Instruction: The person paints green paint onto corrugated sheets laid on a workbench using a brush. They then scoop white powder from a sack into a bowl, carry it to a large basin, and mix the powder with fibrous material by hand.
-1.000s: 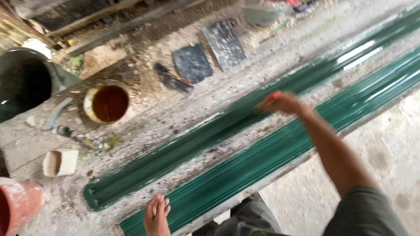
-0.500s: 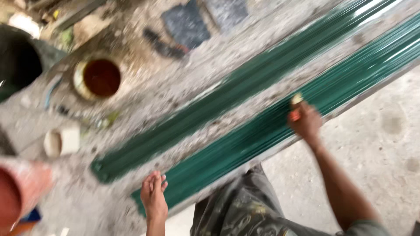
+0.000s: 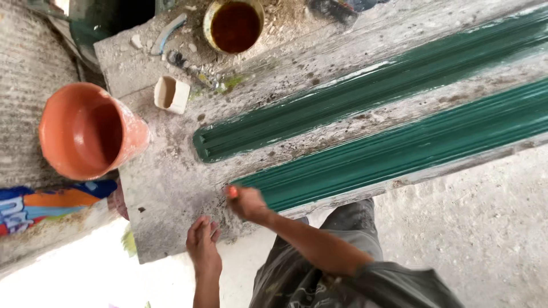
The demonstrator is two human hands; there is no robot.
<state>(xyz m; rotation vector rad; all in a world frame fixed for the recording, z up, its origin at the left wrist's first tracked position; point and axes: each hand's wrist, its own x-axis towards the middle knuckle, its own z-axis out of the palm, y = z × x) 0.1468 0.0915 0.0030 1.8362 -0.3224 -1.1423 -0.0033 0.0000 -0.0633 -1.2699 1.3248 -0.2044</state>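
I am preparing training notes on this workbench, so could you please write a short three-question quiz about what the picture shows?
1. True or false: the left hand lies flat on the bare grey bench top, off the painted metal.
2. Which end of the nearer green strip does the right hand reach? A: the left end in the picture. B: the right end. C: the middle.
3. What stands beside the bench at its left end in the picture?

Key
1. True.
2. A; a small orange-red thing shows at its fingertips, too blurred to name.
3. An orange bucket, open side toward the camera.
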